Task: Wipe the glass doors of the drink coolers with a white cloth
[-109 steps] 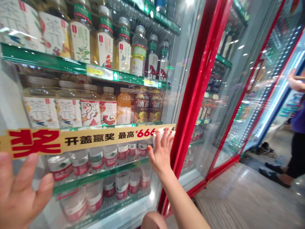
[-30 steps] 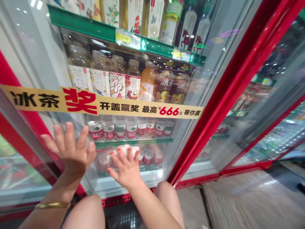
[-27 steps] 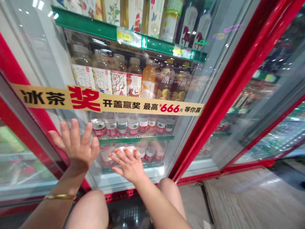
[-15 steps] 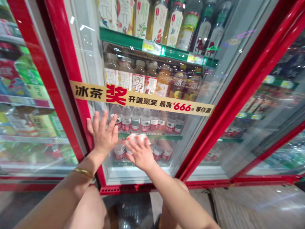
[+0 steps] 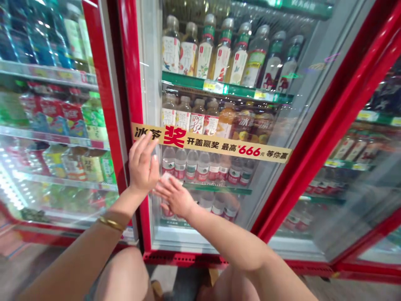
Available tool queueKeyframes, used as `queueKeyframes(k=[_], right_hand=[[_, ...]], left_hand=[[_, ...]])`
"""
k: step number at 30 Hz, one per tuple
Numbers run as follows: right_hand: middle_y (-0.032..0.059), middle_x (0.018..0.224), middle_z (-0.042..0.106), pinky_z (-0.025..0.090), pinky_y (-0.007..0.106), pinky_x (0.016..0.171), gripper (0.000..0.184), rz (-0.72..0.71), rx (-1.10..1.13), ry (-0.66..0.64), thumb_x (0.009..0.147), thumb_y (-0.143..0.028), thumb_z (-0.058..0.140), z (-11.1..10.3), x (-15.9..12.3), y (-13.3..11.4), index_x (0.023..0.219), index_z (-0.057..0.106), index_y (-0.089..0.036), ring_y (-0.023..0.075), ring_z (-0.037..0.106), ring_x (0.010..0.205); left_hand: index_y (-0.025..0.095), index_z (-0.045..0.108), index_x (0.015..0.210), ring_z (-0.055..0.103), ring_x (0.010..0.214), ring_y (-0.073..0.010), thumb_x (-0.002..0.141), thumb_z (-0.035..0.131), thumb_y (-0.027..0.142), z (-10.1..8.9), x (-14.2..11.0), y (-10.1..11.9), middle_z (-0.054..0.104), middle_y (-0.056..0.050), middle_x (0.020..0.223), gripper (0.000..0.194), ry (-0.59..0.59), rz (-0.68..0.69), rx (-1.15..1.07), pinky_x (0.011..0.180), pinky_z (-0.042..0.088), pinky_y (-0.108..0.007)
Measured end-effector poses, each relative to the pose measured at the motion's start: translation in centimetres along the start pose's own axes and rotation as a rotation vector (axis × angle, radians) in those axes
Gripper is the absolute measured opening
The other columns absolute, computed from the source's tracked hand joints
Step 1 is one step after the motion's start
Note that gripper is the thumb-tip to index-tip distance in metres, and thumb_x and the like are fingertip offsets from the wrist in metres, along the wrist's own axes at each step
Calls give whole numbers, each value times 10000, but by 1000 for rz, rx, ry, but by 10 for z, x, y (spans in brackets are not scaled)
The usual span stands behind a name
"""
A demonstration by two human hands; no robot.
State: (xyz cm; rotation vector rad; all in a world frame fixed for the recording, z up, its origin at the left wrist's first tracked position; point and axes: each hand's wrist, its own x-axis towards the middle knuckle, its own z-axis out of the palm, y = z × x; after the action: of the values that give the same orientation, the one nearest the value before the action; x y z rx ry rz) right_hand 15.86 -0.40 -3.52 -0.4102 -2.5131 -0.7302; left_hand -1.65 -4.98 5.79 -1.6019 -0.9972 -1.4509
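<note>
The right hand had slid left across the glass door, so the work now sat at its left side — the white cloth held flat under loosely spread fingers, just beside the left hand, which had moved up over the yellow strip (fingers stretched out, nothing seen in it). Behind the glass, shelves held upright bottles — tea bottles above, clear bottles below.
</note>
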Motion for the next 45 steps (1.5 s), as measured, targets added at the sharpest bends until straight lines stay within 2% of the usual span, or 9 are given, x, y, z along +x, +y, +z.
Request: queueKeyframes(k=[3, 7, 11, 14, 18, 26, 32, 39, 45], right_hand=[[-180, 1744, 514, 264, 301, 1390, 560, 45, -1, -12, 1032, -522, 695, 18, -71, -3, 1584, 611, -498, 117, 323, 1696], [163, 1880, 251, 195, 801, 1335, 661, 781, -126, 268, 1120, -438, 441, -26, -179, 65, 1760, 399, -281, 417, 153, 1755], [345, 1860, -40, 147, 995, 1167, 742, 1271, -197, 472, 1116, -339, 142, -24, -185, 77, 1817, 56, -109, 517, -9, 1749], [282, 1813, 333, 214, 895, 1254, 713, 1164, -114, 375, 1113, -489, 406, 34, -132, 10, 1764, 394, -201, 512, 202, 1719], [-58, 1689, 605, 278, 542, 1381, 581, 548, 86, 145, 1034, -694, 627, 88, -116, -49, 1599, 566, -571, 290, 425, 1642], [415, 1774, 278, 83, 962, 1221, 723, 1305, -78, 369, 1116, -330, 209, 87, -210, -8, 1753, 299, 1, 506, 136, 1738], [149, 1653, 620, 206, 850, 1307, 588, 829, 76, 182, 1062, -593, 589, 137, -155, -83, 1586, 653, -335, 471, 271, 1711], [234, 1898, -25, 177, 919, 1274, 762, 1292, -219, 586, 1172, -490, 262, -8, -182, 91, 1827, 32, -176, 463, -138, 1755], [-41, 1890, 248, 249, 619, 1427, 786, 381, -302, 228, 1119, -737, 377, -107, -110, 131, 1809, 211, -399, 306, 95, 1782]], left_hand=[[294, 522, 1635, 215, 1757, -224, 1093, 503, 356, 13, 15, -1, 356, -9, 1834, 545, -161, 36, 15, 1466, 166, -520], [271, 562, 1604, 130, 1774, -259, 1077, 558, 467, 36, 14, 4, 332, 8, 1836, 562, -362, 1, -43, 1453, -43, -616], [276, 541, 1621, 77, 1780, -280, 1033, 631, 490, 53, 1, 8, 295, 5, 1849, 632, -341, -42, -34, 1420, -149, -651], [247, 514, 1644, 76, 1780, -331, 1000, 700, 494, 57, -5, 2, 292, -43, 1850, 714, -314, 13, 1, 1406, -120, -737], [260, 427, 1698, 58, 1777, -376, 988, 712, 538, 57, -8, -8, 233, -64, 1872, 814, -313, 103, 59, 1386, -76, -797], [322, 285, 1760, 19, 1778, -373, 1007, 655, 541, 60, -13, -12, 122, -41, 1901, 866, -278, 172, 122, 1402, -97, -751], [324, 177, 1781, -66, 1782, -300, 1022, 652, 482, 54, -9, -8, 22, -17, 1909, 909, -273, 278, 170, 1423, -88, -665], [261, 274, 1766, 0, 1786, -255, 970, 729, 340, 53, -3, 7, 125, -74, 1897, 920, -182, 325, 199, 1460, -39, -540], [324, 332, 1748, 156, 1768, -293, 967, 729, 352, 52, -6, 5, 231, -42, 1875, 876, -100, 303, 232, 1471, 83, -570]])
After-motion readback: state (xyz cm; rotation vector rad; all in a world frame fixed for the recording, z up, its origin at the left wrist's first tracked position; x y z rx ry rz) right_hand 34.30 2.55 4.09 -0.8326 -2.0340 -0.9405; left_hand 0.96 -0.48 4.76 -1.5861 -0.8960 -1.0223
